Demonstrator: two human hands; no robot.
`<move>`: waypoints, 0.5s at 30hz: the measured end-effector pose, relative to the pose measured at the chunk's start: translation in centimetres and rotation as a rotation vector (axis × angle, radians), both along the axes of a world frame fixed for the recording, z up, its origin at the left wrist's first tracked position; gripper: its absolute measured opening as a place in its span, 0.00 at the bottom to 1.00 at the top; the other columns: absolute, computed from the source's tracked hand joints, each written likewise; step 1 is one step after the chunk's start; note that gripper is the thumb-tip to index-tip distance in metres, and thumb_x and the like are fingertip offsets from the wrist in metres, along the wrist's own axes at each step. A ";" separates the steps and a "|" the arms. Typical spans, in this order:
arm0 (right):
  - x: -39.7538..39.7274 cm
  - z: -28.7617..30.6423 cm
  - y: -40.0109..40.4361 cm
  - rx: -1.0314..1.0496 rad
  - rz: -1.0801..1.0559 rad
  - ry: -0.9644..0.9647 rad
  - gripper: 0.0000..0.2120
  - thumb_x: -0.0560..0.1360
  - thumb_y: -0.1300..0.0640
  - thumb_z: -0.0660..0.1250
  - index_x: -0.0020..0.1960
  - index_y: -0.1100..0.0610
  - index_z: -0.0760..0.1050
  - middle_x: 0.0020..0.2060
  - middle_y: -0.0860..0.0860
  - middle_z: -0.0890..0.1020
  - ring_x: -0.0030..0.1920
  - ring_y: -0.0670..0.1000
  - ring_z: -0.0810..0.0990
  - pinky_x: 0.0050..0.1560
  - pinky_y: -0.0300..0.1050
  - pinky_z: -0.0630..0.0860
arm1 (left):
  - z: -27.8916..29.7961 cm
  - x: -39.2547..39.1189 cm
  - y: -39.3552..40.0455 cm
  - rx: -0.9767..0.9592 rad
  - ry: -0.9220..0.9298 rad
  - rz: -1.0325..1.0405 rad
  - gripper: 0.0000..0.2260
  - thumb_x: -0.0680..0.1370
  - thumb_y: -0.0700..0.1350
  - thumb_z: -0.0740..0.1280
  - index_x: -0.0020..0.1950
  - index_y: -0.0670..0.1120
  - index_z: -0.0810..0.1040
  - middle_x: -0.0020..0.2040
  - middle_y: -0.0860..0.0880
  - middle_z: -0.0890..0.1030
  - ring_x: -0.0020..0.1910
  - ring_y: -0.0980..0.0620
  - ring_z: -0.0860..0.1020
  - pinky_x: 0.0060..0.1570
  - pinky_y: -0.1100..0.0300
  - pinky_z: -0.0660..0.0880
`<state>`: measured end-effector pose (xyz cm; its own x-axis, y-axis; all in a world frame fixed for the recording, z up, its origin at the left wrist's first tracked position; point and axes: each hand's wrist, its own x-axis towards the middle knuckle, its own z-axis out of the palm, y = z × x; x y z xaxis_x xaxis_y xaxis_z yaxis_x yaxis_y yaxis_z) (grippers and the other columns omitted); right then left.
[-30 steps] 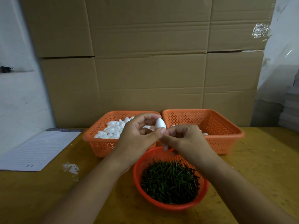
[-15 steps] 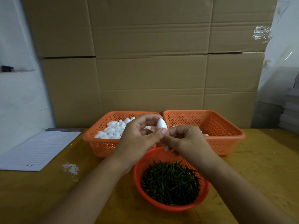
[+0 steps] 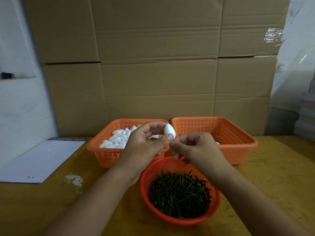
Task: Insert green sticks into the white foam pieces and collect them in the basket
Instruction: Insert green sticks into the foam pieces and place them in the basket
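Observation:
My left hand (image 3: 144, 145) pinches a white egg-shaped foam piece (image 3: 169, 131) between thumb and fingers, above the gap between the two baskets. My right hand (image 3: 196, 149) is pressed up against the foam's underside, fingers curled and pinched together; a stick in them is not visible. A round red bowl (image 3: 148, 176) of green sticks (image 3: 179, 193) sits just below both hands. The left orange basket (image 3: 102, 155) holds several white foam pieces (image 3: 117, 138). The right orange basket (image 3: 238, 147) shows a little white at its bottom.
A lined paper pad (image 3: 40, 160) lies at the table's left. A white scuff (image 3: 75, 180) marks the yellow table (image 3: 281, 176). Cardboard boxes (image 3: 158, 65) form a wall right behind the baskets. Stacked grey items (image 3: 305, 120) stand at far right.
Both hands stay together at the foam piece with only slight shifts; the foam sits a little more upright in my left fingers.

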<state>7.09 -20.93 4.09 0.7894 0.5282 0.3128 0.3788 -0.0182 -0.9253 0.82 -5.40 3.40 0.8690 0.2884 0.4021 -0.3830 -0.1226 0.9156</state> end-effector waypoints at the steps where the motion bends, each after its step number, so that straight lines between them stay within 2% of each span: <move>1: 0.0 0.0 0.0 -0.004 -0.001 -0.007 0.07 0.77 0.60 0.71 0.41 0.61 0.83 0.31 0.53 0.84 0.31 0.45 0.80 0.31 0.36 0.76 | 0.0 0.0 0.0 0.001 0.000 0.003 0.19 0.67 0.50 0.75 0.56 0.48 0.81 0.52 0.49 0.86 0.38 0.58 0.81 0.36 0.65 0.76; 6: -0.1 0.1 -0.1 0.000 0.009 -0.007 0.07 0.77 0.61 0.70 0.41 0.60 0.84 0.34 0.56 0.85 0.33 0.47 0.82 0.32 0.37 0.77 | 0.0 0.0 0.2 -0.017 0.026 -0.032 0.18 0.69 0.49 0.74 0.58 0.48 0.82 0.52 0.47 0.85 0.38 0.56 0.78 0.37 0.63 0.75; 11: -0.1 0.2 -0.2 -0.006 0.052 0.020 0.08 0.78 0.62 0.69 0.42 0.61 0.83 0.35 0.56 0.86 0.34 0.48 0.83 0.32 0.36 0.76 | 0.2 -0.1 0.4 -0.038 0.049 -0.084 0.17 0.72 0.46 0.73 0.60 0.47 0.81 0.55 0.36 0.82 0.37 0.56 0.77 0.36 0.64 0.74; 15: -0.1 0.1 -0.2 -0.006 0.049 0.025 0.08 0.78 0.62 0.68 0.42 0.60 0.83 0.35 0.54 0.86 0.34 0.48 0.83 0.33 0.36 0.77 | 0.3 -0.2 0.4 -0.037 0.059 -0.089 0.17 0.72 0.46 0.73 0.61 0.47 0.81 0.54 0.36 0.82 0.38 0.56 0.77 0.36 0.64 0.74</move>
